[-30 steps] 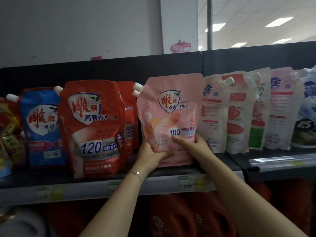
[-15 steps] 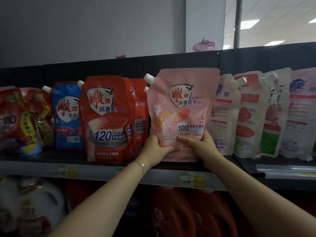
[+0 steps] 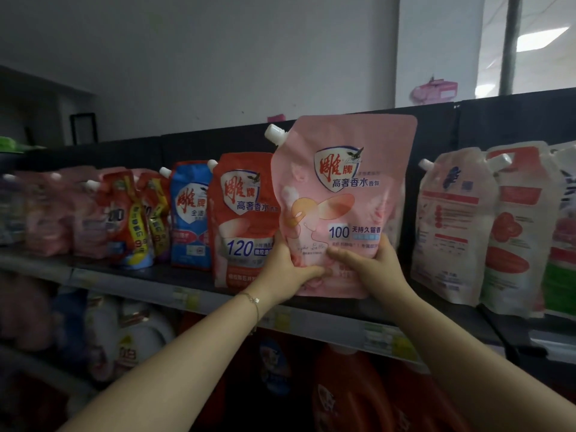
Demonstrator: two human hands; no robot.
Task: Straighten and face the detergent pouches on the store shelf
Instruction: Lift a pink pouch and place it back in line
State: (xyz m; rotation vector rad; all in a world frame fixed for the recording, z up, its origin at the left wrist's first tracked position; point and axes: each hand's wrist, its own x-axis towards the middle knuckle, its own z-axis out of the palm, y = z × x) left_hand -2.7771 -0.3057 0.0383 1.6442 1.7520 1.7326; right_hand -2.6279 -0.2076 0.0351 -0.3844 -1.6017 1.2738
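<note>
Now the 2 hands grip the pink pouch (image 3: 343, 198) low down: the left hand (image 3: 290, 269) curls round its lower left edge with the thumb on the printed face, and the right hand (image 3: 371, 266) holds the lower right edge likewise. The pouch is upright, long axis vertical, label facing the camera, spout at upper left, held near the front lip of the shelf (image 3: 199, 299); whether its base touches is unclear. Its slot, I judge, lies straight behind it, farther in, between the red pouch (image 3: 243, 219) on the left and the white pouch (image 3: 448, 226) on the right, so a square push back suits, both hands equally near
</note>
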